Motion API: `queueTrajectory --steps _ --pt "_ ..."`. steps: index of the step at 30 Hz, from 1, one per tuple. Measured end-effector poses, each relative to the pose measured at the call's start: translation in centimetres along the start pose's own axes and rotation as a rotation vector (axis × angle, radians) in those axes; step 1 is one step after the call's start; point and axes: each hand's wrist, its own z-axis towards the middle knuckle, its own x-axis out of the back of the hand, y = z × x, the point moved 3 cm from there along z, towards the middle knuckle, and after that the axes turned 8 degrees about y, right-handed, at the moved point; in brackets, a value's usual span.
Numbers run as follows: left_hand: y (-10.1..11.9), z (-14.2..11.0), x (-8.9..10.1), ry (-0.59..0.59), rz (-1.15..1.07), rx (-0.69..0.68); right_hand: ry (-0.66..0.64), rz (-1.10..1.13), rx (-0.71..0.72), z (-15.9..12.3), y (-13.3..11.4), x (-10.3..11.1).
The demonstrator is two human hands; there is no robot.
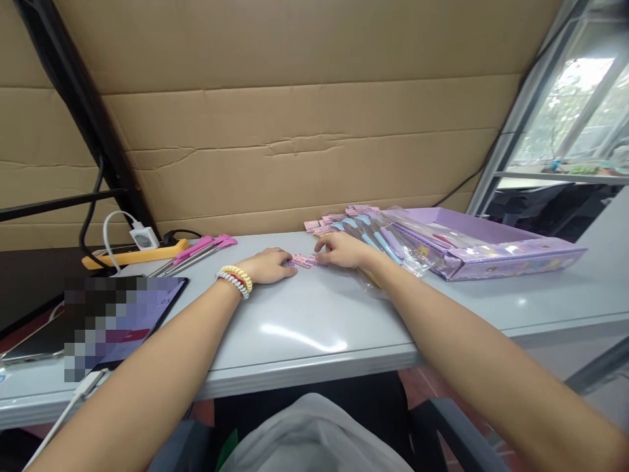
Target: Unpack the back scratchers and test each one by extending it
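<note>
1 head-worn camera, close to the desk [295, 314], looks forward and down, facing upright cardboard [314, 115].

A small, narrow pink-and-purple patterned strip [303, 261] stretches roughly crosswise over the glossy pale-grey tabletop [295, 314]. Its two ends are partly hidden.

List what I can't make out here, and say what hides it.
All in the head view:
Pink strip: ends covered by the left hand and right hand; its print is too small to read.
Tablet: screen partly masked by pixelation.
Purple box: part of the inside hidden behind its near wall.
Window: the scene beyond is blurred, with bright glare.
</note>
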Motion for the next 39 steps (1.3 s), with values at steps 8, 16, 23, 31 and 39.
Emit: queueTrajectory --steps 8,16,23,31,39 --pt "-0.15 -0.21 0.18 0.033 -0.020 0.048 0.013 0.021 0.014 0.09 0.07 -0.12" --pt "-0.13 -0.20 0.22 0.029 -0.009 0.048 -0.048 -0.045 0.026 0.04 0.35 -0.46" --pt "0.05 -0.21 0.25 0.018 0.005 0.039 -0.097 -0.029 0.035 0.11 0.49 -0.63" --pt "0.14 -0.33 0.38 0.011 -0.005 0.048 -0.072 -0.022 0.047 0.09 0.29 -0.60" --pt "0.13 -0.28 0.34 0.010 0.010 0.057 -0.007 -0.051 0.078 0.21 0.07 -0.37"
